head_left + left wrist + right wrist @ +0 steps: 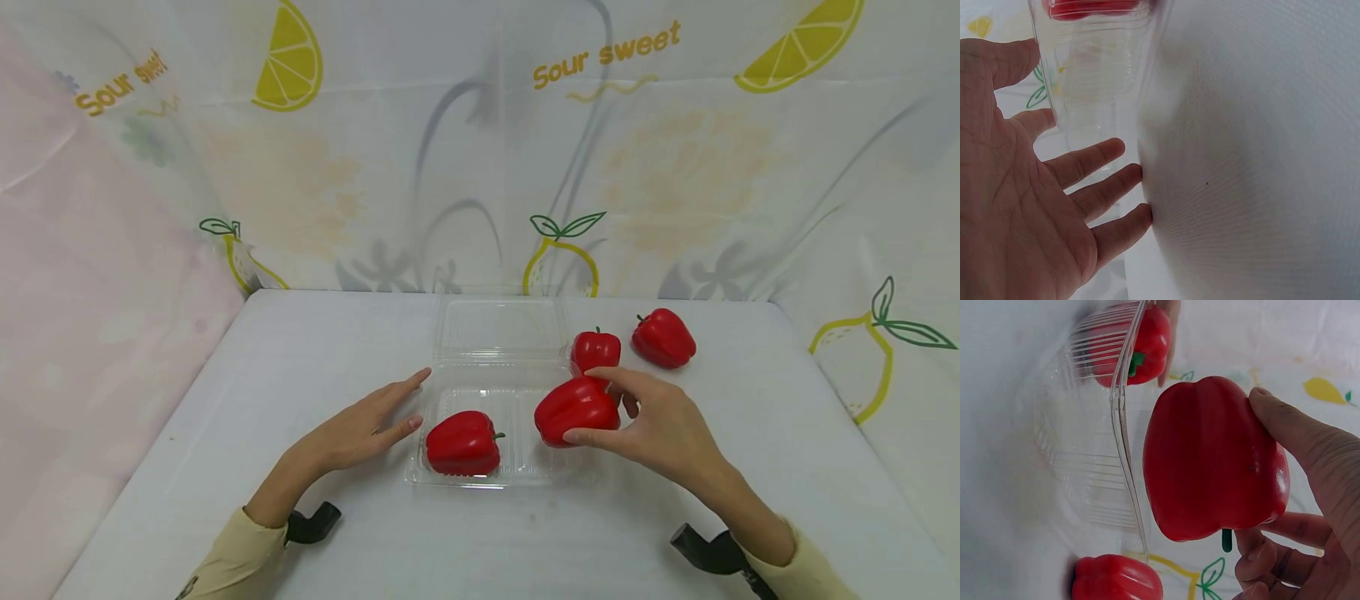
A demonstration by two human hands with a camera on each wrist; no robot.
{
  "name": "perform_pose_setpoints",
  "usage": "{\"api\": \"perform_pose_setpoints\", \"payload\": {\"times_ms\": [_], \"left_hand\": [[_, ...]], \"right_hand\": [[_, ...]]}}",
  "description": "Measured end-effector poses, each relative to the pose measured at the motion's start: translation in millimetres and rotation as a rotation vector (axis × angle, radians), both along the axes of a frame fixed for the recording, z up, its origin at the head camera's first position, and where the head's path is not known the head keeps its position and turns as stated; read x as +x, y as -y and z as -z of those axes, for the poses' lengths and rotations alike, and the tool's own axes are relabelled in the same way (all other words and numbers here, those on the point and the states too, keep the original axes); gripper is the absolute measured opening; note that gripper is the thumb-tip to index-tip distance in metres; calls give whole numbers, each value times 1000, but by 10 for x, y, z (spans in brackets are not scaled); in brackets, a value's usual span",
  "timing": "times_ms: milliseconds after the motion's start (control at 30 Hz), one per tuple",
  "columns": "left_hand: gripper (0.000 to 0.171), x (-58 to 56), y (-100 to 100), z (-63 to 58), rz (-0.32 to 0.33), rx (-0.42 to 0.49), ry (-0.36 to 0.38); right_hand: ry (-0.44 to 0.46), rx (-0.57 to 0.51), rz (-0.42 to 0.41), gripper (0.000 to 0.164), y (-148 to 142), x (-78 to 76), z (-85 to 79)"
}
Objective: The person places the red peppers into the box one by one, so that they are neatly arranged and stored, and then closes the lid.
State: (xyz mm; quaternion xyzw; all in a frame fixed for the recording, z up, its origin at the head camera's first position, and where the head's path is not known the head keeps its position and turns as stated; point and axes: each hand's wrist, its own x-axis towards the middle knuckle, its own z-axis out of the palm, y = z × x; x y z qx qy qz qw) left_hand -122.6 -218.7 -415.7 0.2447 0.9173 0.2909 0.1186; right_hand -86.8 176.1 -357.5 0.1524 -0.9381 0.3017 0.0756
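Apparently for clearance, right hand [663, 425] is pinching red lobed pepper [572, 411] above clear plastic clamshell [519, 433], left hand [356, 429] spread-fingered.

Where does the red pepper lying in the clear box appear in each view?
Head: the red pepper lies below centre, at left in the clear box.
Left wrist: red pepper, cut off by top edge.
Right wrist: red pepper, top, left of centre.
Shared landmark: the clear box.

The white table [480, 542] bears a clear box [520, 462], its lid [501, 325] open, with a red pepper [596, 350] just beside it and a second pepper [664, 338] farther right
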Motion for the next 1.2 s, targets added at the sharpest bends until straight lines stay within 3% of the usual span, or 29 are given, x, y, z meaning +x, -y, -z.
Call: {"api": "perform_pose_setpoints", "payload": {"times_ms": [300, 1200], "left_hand": [[70, -3, -5, 0, -2, -9, 0], [70, -9, 6, 29, 0, -4, -6]], "right_hand": [[-17, -1, -29, 68, 71, -2, 56], [45, 21, -48, 71, 313, 91, 142]]}}
